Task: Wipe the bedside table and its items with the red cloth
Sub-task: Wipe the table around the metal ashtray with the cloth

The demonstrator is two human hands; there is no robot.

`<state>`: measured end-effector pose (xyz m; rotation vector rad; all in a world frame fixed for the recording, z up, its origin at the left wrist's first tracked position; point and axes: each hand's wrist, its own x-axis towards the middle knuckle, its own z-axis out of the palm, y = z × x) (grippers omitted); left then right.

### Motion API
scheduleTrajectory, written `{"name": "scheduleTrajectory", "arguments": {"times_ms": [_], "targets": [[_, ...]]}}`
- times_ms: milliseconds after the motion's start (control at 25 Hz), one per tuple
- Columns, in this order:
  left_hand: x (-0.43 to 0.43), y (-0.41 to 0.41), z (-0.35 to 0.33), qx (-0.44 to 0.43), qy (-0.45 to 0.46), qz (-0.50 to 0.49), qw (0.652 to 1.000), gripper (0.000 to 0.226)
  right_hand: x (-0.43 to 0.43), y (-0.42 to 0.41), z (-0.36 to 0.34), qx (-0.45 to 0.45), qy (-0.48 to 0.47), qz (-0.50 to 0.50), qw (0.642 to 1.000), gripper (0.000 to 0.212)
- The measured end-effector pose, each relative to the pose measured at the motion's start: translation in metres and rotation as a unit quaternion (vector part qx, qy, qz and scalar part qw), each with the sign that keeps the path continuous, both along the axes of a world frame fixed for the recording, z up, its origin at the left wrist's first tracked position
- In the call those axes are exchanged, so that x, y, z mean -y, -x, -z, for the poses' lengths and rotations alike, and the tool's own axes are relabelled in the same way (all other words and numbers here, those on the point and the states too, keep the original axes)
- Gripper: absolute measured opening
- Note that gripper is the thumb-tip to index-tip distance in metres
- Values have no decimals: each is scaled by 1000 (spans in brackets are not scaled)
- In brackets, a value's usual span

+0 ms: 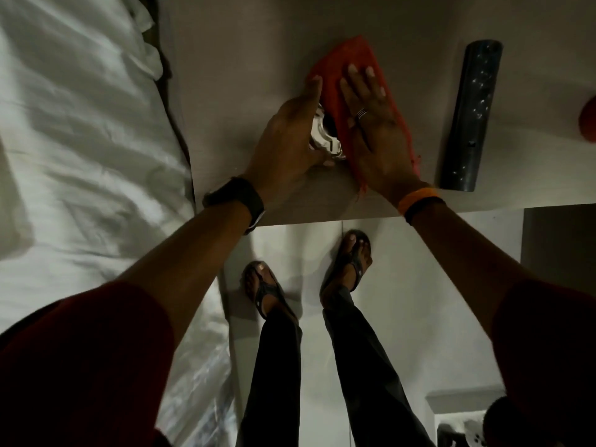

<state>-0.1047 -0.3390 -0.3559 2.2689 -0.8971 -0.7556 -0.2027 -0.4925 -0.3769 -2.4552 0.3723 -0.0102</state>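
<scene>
We see only a sliver of the shiny metal object (324, 137) between both hands — and, at three o'clock, a red thing (588, 119) cut off.

Desk: pale top (245, 53), its front edge just past the person's wrists.
Cloth: red cloth (335, 69) spread on the desk, pressed flat under the right hand.
Right hand: right hand (374, 130) lies palm down on the cloth, fingers (354, 79) stretched out, a ring on one; an orange band at the wrist.
Left hand: left hand (287, 137) cups a shiny metal object (324, 138) just beside the cloth; what the object is cannot be told. A dark watch (238, 200) sits on the wrist.
Remote: dark remote (471, 114) lies on the desk, right of the cloth, apart from it.
Bed: white sheets (80, 140) at the left.
Floor: two sandalled feet (267, 288) stand below the desk edge.
</scene>
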Motion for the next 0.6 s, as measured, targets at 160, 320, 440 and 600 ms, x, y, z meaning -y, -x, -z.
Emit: {"name": "scheduleTrajectory", "arguments": {"times_ms": [160,320,440,600], "targets": [[1,5,4,-7,3,-7,1000,99,-52,47,-1,-1,-7,137,991,51],[-3,6,4,45,3,40,998,94,-61,63,-2,-15,-11,118,993,50],[3,11,7,54,-14,-38,998,81,-30,28,6,4,0,72,997,51],[9,14,4,65,-43,-69,995,91,-45,39,6,1,-26,107,994,50]]}}
